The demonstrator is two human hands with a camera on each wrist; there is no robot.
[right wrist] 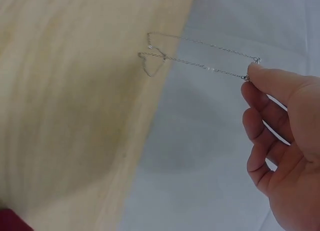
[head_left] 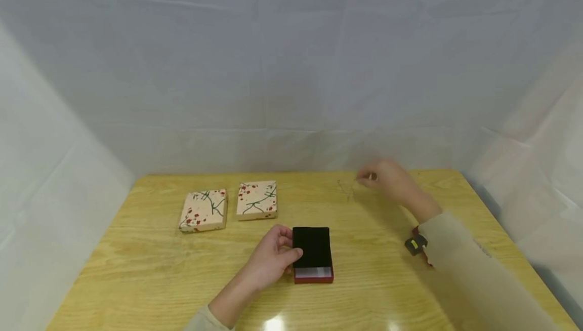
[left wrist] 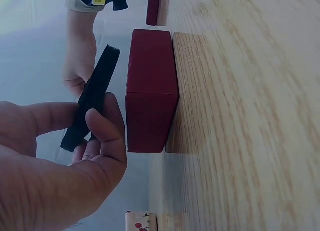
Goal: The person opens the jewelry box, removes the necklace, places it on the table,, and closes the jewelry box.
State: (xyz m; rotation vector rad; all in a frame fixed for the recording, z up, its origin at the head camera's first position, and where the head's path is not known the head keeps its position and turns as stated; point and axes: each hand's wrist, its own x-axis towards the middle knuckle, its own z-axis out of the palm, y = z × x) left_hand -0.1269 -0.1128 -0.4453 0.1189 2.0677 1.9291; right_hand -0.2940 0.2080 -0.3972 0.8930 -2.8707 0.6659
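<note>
My left hand (head_left: 272, 259) pinches a black pad (head_left: 311, 245) by its left side, thumb on top. Tilted in the left wrist view, the pad is held over an open dark red box (head_left: 314, 280), whose pale inside shows at the near end. Farther back on the right, my right hand (head_left: 388, 181) is raised over the table. Between its thumb and index finger it pinches a thin silver chain necklace (right wrist: 220, 47) by the ends. The chain's lower loop hangs near the tabletop in the right wrist view.
Two cream boxes with a red blossom and green branch pattern, the left box (head_left: 203, 211) and the right box (head_left: 257, 200), lie at the back left of the wooden table (head_left: 150, 270). Another dark red piece (left wrist: 154, 8) stands beyond the box. White sheeting (head_left: 291, 68) encloses the table.
</note>
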